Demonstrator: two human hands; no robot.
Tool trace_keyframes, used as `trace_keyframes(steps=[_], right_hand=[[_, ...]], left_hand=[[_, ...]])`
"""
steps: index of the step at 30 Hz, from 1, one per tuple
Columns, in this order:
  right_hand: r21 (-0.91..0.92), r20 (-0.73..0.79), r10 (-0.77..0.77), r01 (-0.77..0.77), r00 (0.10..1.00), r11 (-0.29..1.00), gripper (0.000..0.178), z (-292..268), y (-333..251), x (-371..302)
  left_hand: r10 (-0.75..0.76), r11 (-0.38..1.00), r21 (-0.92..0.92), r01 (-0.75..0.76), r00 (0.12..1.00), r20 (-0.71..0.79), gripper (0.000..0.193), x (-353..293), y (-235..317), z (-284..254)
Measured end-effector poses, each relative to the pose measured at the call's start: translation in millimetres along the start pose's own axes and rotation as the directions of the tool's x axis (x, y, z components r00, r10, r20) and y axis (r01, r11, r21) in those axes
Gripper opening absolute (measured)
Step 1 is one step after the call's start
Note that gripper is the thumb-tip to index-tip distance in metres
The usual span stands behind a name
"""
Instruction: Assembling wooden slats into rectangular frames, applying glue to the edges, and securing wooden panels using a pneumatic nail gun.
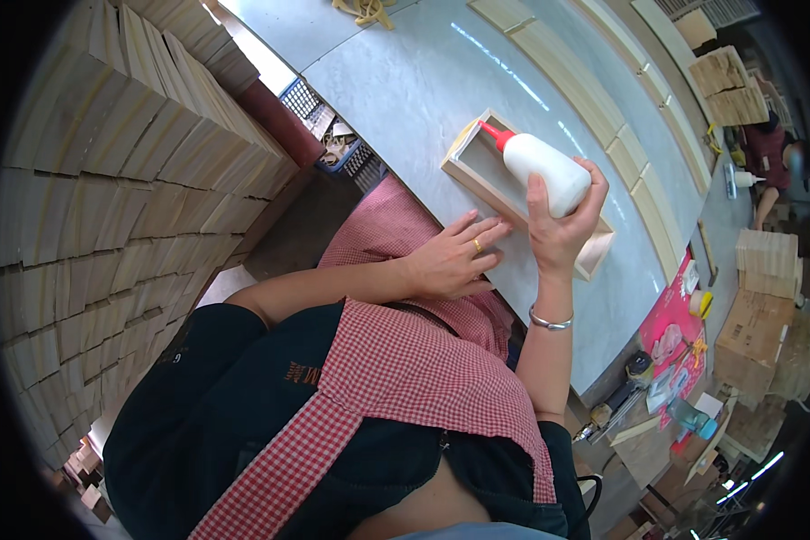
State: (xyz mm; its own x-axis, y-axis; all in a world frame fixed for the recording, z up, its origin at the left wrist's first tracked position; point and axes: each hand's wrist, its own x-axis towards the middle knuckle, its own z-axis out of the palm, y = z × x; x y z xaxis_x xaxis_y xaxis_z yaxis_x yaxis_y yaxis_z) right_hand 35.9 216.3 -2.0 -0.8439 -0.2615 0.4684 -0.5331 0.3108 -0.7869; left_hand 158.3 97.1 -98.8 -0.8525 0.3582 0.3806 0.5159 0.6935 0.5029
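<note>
My right hand [562, 220] grips a white squeeze bottle [549, 171] with a red nozzle, tilted so the tip points to the far left. Its tip is over the left end of a shallow wooden frame [486, 191], which lies on the grey tabletop [396, 99]. Whether glue is coming out cannot be made out. My left hand [459, 256] rests near the table's front edge, beside the frame's near side, fingers spread and holding nothing. Part of the frame is hidden behind the bottle and my right hand.
Long wooden strips [594, 117] lie along the table's far side. Tall stacks of wooden pieces [135, 162] stand at left, near a blue basket [355, 162]. Cartons [751, 328], tools [616, 405] and a clear bottle [690, 417] are at right. Another person [765, 157] is at the far right.
</note>
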Motion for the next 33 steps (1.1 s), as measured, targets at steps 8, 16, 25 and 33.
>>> trace_keyframes(steps=[8, 16, 25, 33], right_hand=[[-0.085, -0.048, -0.031, 0.027, 0.998, 0.996, 0.059, -3.8, 8.0, 11.2], [-0.164, -0.119, 0.002, -0.022, 0.993, 0.986, 0.057, -38.3, 9.8, -2.7], [-0.313, -0.248, 0.008, -0.088, 0.969, 0.946, 0.055, -96.9, 20.3, -30.9], [-0.397, -0.345, 0.021, -0.166, 0.938, 0.903, 0.053, -143.1, 28.5, -54.6]], left_hand=[[0.006, 1.000, 0.006, -0.006, 0.999, 0.036, 0.048, -1.2, -1.7, -0.4], [0.020, 1.000, -0.008, -0.020, 1.000, -0.011, 0.046, 1.9, -0.5, -4.4], [0.021, 1.000, 0.020, -0.021, 1.000, 0.010, 0.046, 3.0, -0.5, -4.1], [-0.001, 0.999, 0.050, -0.003, 0.998, 0.069, 0.049, 4.5, 2.9, -8.9]])
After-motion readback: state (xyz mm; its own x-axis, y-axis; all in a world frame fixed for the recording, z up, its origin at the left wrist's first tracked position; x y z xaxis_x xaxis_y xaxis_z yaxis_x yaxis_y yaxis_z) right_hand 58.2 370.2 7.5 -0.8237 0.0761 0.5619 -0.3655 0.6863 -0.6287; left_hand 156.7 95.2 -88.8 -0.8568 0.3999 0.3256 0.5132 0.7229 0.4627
